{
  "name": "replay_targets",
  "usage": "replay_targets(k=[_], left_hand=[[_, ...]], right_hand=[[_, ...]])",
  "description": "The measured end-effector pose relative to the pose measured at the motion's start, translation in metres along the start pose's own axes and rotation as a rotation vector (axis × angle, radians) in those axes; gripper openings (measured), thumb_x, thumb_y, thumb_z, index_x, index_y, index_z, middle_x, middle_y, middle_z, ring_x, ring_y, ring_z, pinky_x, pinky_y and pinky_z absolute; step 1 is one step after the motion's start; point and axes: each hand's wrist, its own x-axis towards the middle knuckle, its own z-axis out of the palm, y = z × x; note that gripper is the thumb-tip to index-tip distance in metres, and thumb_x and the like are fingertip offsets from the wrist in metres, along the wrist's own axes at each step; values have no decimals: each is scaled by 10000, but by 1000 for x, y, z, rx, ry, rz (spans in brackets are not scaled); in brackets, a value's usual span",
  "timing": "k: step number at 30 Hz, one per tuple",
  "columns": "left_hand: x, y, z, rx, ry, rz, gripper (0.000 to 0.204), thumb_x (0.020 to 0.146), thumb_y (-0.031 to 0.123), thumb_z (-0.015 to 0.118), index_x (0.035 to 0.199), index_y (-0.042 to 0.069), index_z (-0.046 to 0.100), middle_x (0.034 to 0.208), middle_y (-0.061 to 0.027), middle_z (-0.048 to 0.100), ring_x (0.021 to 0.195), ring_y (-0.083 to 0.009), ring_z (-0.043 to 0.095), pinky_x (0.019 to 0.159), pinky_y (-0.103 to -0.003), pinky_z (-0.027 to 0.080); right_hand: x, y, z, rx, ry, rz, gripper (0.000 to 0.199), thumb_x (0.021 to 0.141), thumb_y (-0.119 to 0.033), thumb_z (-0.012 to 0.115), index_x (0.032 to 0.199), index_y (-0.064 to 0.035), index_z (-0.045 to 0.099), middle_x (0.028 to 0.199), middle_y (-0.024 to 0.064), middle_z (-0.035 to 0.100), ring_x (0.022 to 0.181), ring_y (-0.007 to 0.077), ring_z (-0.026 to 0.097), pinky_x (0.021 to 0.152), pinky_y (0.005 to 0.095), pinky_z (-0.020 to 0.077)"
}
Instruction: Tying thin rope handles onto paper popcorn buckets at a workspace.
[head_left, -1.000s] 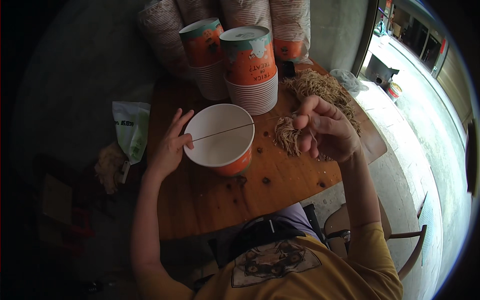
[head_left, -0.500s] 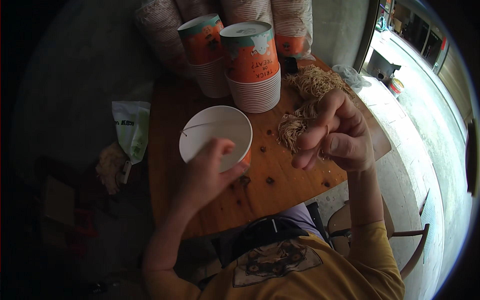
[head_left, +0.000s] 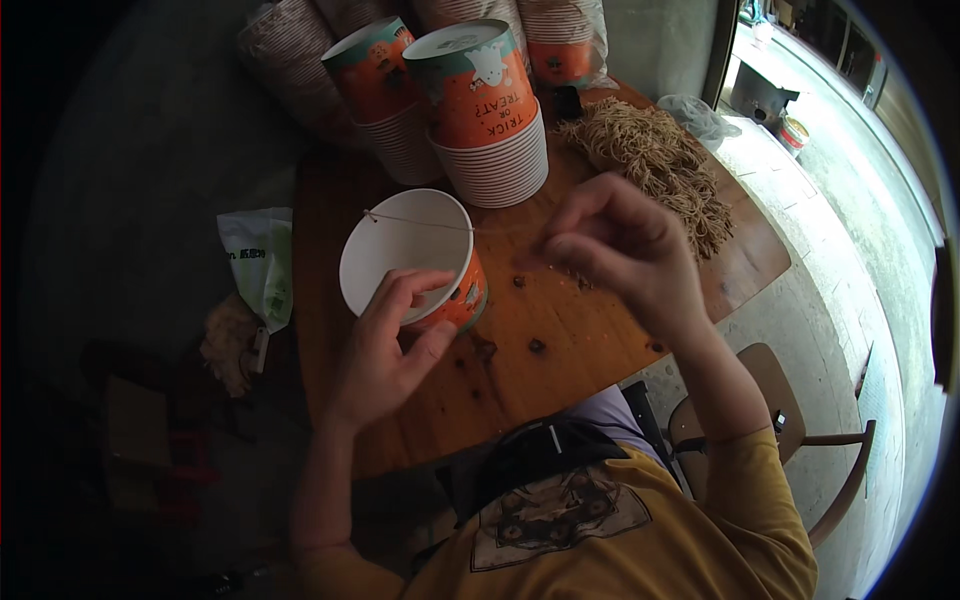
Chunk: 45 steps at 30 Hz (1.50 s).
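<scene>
1. Standing near the middle of the wooden table in the head view, a paper bucket shows its white inside and an orange outer wall, its mouth turned partly toward the camera.
2. In the same view, a thin cord comes through the far-left part of the bucket's wall, with a small knot at that end, and runs across the mouth to the right side.
3. The left hand is at the bucket's near side, its fingers and thumb spread wide, the fingers over the rim and the thumb by the outer wall; whether it touches the bucket cannot be told.
4. The right hand is raised to the right of the bucket, thumb and forefinger narrow together; these tips are blurred, so whether they pinch the cord cannot be told.
5. Beyond the right hand lies a heap of tan cords, with a clear plastic bag just beside it.
6. Behind the bucket stand two upside-down bucket stacks, and farther back, plastic-wrapped stacks.
7. Left of the table is a white and green bag; a chair stands at the right.
</scene>
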Motion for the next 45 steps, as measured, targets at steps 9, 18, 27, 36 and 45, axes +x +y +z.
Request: replay_targets(k=[9,18,27,36,45], left_hand=[[-4,40,57,-1321,-104,-317,347,960,231,560,1259,89,454,888,-56,602,670,-64,551,552,-171,409],[-14,37,71,-1107,-197,-555,165,973,202,508,991,50,570,802,8,563,637,-31,492,528,-159,365],[-13,27,71,-388,-169,-401,114,947,129,530,914,24,560,832,-28,589,697,-86,540,594,-236,441],[-7,37,58,119,-108,-206,93,852,68,607,894,16,543,817,-137,581,658,-305,582,588,-367,468],[7,21,51,519,309,5,227,803,92,688,958,33,532,958,-124,498,914,-296,530,777,-388,443]], right_hand=[[-17,30,19,-255,-70,-226,125,861,-85,664,957,-25,611,919,69,677,906,189,690,762,277,529],[-34,51,-4,-396,-41,-81,86,874,-28,643,940,-2,595,967,87,681,964,195,680,792,289,564],[-52,72,-5,-1065,70,-335,302,772,-149,676,1055,-104,582,933,79,559,840,260,557,672,349,498],[-60,101,19,-240,-168,32,136,896,-138,580,975,-33,547,920,148,585,854,344,587,742,419,475],[-45,100,16,-579,80,-255,103,878,-122,607,896,-43,544,777,127,554,716,330,582,605,393,476]])
